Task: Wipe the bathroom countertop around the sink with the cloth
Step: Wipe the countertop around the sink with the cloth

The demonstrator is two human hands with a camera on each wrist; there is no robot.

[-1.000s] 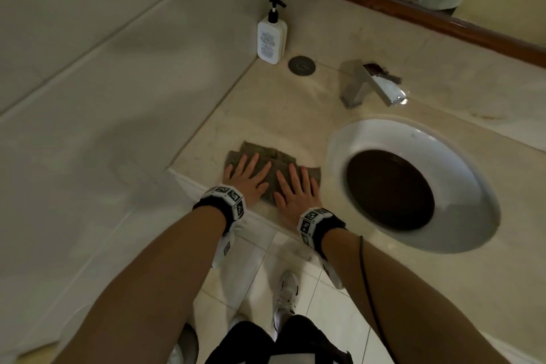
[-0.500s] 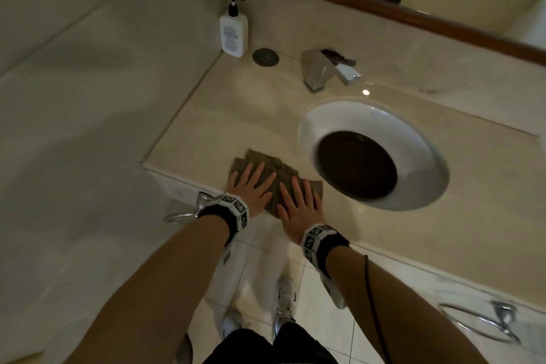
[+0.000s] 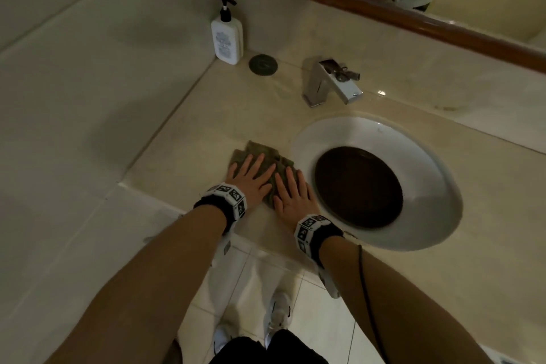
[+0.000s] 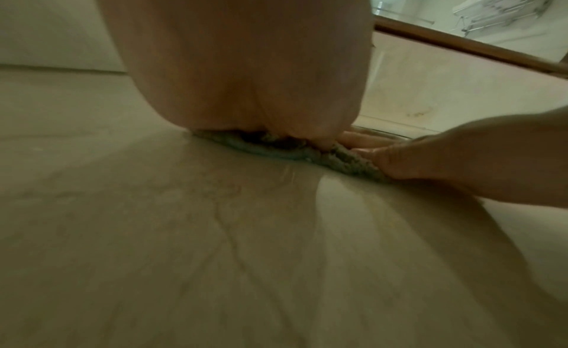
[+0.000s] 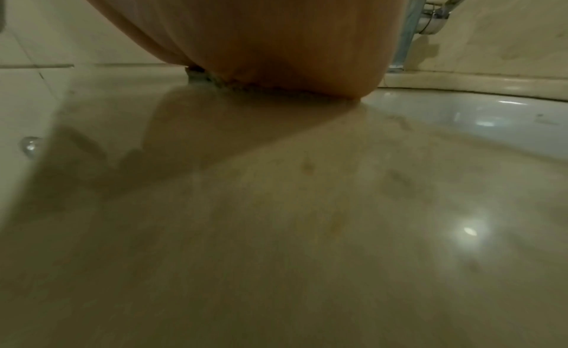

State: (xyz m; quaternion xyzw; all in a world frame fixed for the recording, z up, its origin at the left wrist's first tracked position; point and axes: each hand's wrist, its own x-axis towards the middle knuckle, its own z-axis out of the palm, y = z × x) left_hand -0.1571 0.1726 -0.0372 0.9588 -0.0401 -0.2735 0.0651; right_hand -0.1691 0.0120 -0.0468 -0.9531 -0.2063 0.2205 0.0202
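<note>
Both hands lay flat on the cloth (image 3: 267, 162), side by side, at the near edge of the surface (image 3: 206, 121). The left hand (image 3: 249, 179) had its fingers (image 3: 254, 161) straight and slightly spread, pressing down and gripping nothing. The right hand (image 3: 292, 195) matched it, fingers extended and flat on the fabric, its outer edge just beside the sink (image 3: 437, 174) rim. The left wrist view showed the heel of the left hand bearing on the cloth, which was bunched in folds under it.

The cloth, an olive-green rag, lay crumpled on the beige surface, left of the sink and well apart from the faucet (image 3: 328, 83) and the soap bottle (image 3: 227, 38) in the far left corner. A dark round cap (image 3: 263, 64) sat flush in the surface beside the bottle.

Probable faults from this position:

- Slip into the basin. The right hand worked at the rim; a stroke to the right would likely carry the cloth edge over the lip.
- Uneven contact. The cloth was folded on itself, so parts of a stroke could pass over the surface without wiping it.
- Overrun at the near edge. The heels of both hands sat close to it; a pull toward the body could drag the cloth off onto the floor (image 3: 245, 298).
- Collision at the far end. A long push could knock the bottle over.
</note>
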